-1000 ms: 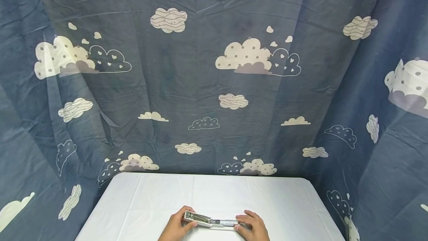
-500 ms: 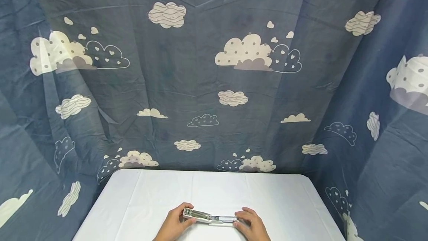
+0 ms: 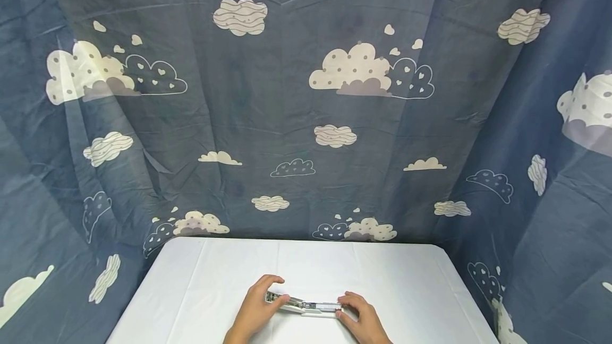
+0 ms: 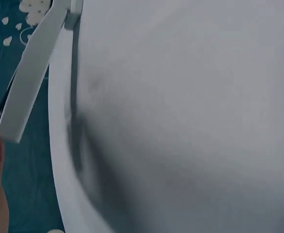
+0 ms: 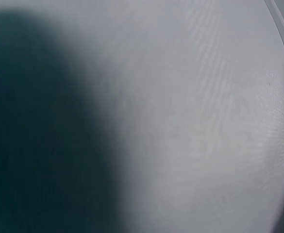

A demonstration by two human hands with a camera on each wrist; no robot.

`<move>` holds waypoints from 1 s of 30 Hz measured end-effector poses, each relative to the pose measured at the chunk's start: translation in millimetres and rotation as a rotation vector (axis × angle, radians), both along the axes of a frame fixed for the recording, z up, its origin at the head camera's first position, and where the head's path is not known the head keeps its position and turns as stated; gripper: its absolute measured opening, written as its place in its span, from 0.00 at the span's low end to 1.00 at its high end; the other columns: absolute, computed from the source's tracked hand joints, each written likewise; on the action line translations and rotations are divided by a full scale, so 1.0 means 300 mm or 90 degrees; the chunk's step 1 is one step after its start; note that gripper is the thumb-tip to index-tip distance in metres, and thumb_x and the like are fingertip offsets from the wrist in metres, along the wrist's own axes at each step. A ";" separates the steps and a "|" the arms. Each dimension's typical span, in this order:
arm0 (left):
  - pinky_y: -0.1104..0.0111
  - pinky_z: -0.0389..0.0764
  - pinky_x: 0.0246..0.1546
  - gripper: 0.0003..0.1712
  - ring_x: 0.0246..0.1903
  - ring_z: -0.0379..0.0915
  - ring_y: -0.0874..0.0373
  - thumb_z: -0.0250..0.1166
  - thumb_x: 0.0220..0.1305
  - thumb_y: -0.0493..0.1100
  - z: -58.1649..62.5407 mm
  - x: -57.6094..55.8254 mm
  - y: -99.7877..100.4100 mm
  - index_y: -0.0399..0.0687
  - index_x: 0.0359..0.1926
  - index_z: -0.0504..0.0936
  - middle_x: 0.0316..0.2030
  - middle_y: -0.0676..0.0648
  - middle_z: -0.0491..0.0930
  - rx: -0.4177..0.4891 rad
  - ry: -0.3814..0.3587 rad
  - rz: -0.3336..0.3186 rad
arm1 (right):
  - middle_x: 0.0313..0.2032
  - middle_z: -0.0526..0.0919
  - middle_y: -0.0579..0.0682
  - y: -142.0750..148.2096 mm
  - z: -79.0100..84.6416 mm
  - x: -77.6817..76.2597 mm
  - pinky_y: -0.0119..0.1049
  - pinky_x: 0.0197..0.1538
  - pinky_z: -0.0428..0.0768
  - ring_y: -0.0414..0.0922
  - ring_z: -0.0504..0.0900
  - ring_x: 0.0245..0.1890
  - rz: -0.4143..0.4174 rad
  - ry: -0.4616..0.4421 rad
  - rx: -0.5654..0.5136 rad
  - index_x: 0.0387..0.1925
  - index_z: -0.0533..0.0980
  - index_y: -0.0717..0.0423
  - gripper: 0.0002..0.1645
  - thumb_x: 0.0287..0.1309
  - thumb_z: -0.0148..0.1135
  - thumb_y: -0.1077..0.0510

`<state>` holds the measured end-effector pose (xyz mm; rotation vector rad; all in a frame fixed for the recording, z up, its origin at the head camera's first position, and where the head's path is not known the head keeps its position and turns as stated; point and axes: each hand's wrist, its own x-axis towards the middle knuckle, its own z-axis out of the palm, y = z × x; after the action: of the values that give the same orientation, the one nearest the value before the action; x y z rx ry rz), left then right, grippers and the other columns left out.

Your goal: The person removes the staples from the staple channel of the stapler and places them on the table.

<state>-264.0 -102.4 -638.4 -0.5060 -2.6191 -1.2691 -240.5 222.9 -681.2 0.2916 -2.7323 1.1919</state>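
A white stapler lies opened out on the table, its metal inside showing and its left arm tilted up from the tabletop. My right hand pinches the stapler's right end between thumb and fingers. Over the raised left end, my left hand has its thumb across the stapler, while the index finger stretches out beyond it, apart from it. In the left wrist view, the white arm of the stapler slants down toward the fingertips at the left edge. Only a strip of the stapler shows in the right wrist view.
A white-covered table with rounded far corners carries the work. Dark blue curtains with a cloud print hang behind it and on both sides. A large dark blur fills the left of the right wrist view.
My left hand's fingers have lifted off the stapler's raised end and spread, and the hand has shifted forward over it. The right hand keeps its pinch. The head view has tilted slightly.
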 end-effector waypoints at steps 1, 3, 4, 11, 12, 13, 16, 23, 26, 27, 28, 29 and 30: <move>0.53 0.81 0.61 0.26 0.58 0.81 0.55 0.73 0.60 0.63 0.003 0.002 0.013 0.58 0.54 0.83 0.54 0.59 0.83 -0.005 0.024 0.002 | 0.51 0.88 0.40 0.000 -0.001 0.002 0.55 0.66 0.79 0.56 0.82 0.62 0.000 0.005 0.001 0.46 0.84 0.41 0.17 0.58 0.74 0.41; 0.54 0.82 0.60 0.20 0.56 0.81 0.57 0.75 0.60 0.57 0.010 0.007 0.043 0.60 0.51 0.83 0.52 0.61 0.83 -0.016 0.062 0.005 | 0.51 0.88 0.42 0.000 -0.002 0.007 0.55 0.65 0.79 0.56 0.82 0.61 0.002 0.013 0.000 0.46 0.85 0.42 0.17 0.59 0.74 0.42; 0.54 0.83 0.59 0.19 0.55 0.81 0.56 0.76 0.60 0.54 0.012 0.010 0.059 0.60 0.51 0.83 0.52 0.61 0.83 -0.020 0.075 0.000 | 0.51 0.88 0.43 0.000 -0.003 0.010 0.55 0.65 0.79 0.56 0.82 0.61 0.000 0.014 -0.002 0.46 0.85 0.42 0.17 0.59 0.74 0.42; 0.55 0.83 0.57 0.18 0.54 0.81 0.59 0.77 0.59 0.53 -0.001 0.022 0.157 0.63 0.49 0.83 0.50 0.61 0.84 -0.090 0.082 -0.050 | 0.50 0.88 0.41 -0.009 -0.017 0.019 0.51 0.64 0.81 0.54 0.83 0.59 -0.010 0.049 -0.003 0.44 0.85 0.41 0.14 0.57 0.76 0.46; 0.55 0.82 0.57 0.17 0.53 0.81 0.59 0.76 0.60 0.53 -0.005 0.022 0.171 0.62 0.49 0.83 0.49 0.61 0.84 -0.101 0.083 -0.055 | 0.50 0.88 0.41 -0.010 -0.017 0.017 0.52 0.64 0.81 0.54 0.84 0.59 -0.007 0.060 -0.003 0.44 0.85 0.41 0.14 0.58 0.76 0.46; 0.56 0.82 0.57 0.17 0.53 0.81 0.60 0.76 0.60 0.52 -0.007 0.021 0.185 0.62 0.49 0.84 0.49 0.61 0.84 -0.111 0.085 -0.060 | 0.51 0.88 0.41 -0.011 -0.016 0.015 0.52 0.64 0.81 0.54 0.83 0.60 -0.008 0.063 -0.006 0.44 0.85 0.41 0.14 0.58 0.75 0.46; 0.58 0.81 0.57 0.15 0.51 0.81 0.61 0.76 0.61 0.50 -0.014 0.021 0.222 0.61 0.48 0.85 0.48 0.61 0.85 -0.134 0.104 -0.073 | 0.52 0.88 0.43 -0.011 -0.009 0.012 0.55 0.66 0.79 0.54 0.82 0.61 -0.013 0.052 -0.014 0.45 0.84 0.41 0.14 0.60 0.73 0.43; 0.56 0.81 0.59 0.13 0.50 0.80 0.61 0.76 0.60 0.53 -0.050 0.040 0.270 0.61 0.45 0.86 0.45 0.61 0.85 -0.179 0.113 -0.046 | 0.54 0.87 0.45 -0.007 -0.007 0.011 0.53 0.67 0.78 0.53 0.82 0.62 -0.021 0.022 -0.023 0.45 0.84 0.40 0.15 0.59 0.74 0.42; 0.56 0.81 0.59 0.14 0.50 0.80 0.61 0.76 0.58 0.54 -0.063 0.048 0.274 0.60 0.44 0.85 0.44 0.61 0.84 -0.197 0.121 -0.022 | 0.53 0.87 0.43 -0.008 -0.012 0.009 0.50 0.66 0.80 0.52 0.82 0.62 -0.019 0.029 -0.018 0.45 0.84 0.40 0.14 0.59 0.74 0.43; 0.56 0.81 0.59 0.15 0.49 0.80 0.61 0.76 0.58 0.54 -0.066 0.049 0.275 0.60 0.43 0.85 0.44 0.61 0.84 -0.199 0.124 -0.016 | 0.53 0.87 0.42 -0.009 -0.013 0.009 0.50 0.66 0.80 0.52 0.82 0.62 -0.019 0.033 -0.014 0.45 0.84 0.39 0.14 0.59 0.74 0.43; 0.56 0.81 0.59 0.15 0.49 0.80 0.62 0.77 0.57 0.54 -0.067 0.050 0.275 0.59 0.43 0.84 0.44 0.61 0.84 -0.198 0.127 -0.012 | 0.52 0.87 0.41 -0.010 -0.015 0.008 0.49 0.66 0.80 0.52 0.82 0.62 -0.020 0.034 -0.014 0.45 0.84 0.39 0.14 0.59 0.74 0.43; 0.56 0.81 0.58 0.15 0.49 0.80 0.62 0.77 0.57 0.54 -0.067 0.051 0.275 0.59 0.42 0.84 0.44 0.60 0.84 -0.196 0.128 -0.008 | 0.52 0.87 0.41 -0.011 -0.017 0.008 0.50 0.67 0.80 0.52 0.82 0.62 -0.021 0.036 -0.015 0.45 0.84 0.39 0.14 0.59 0.74 0.43; 0.57 0.81 0.58 0.15 0.48 0.80 0.62 0.77 0.56 0.53 -0.067 0.050 0.275 0.59 0.42 0.84 0.43 0.60 0.84 -0.193 0.129 -0.006 | 0.52 0.88 0.41 -0.012 -0.018 0.007 0.50 0.66 0.80 0.52 0.82 0.62 -0.021 0.041 -0.012 0.45 0.84 0.39 0.14 0.60 0.74 0.43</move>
<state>-248.9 -20.0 -658.3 -0.6556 -2.6451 -0.7773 -238.3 219.4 -686.6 0.2757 -2.6583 1.1788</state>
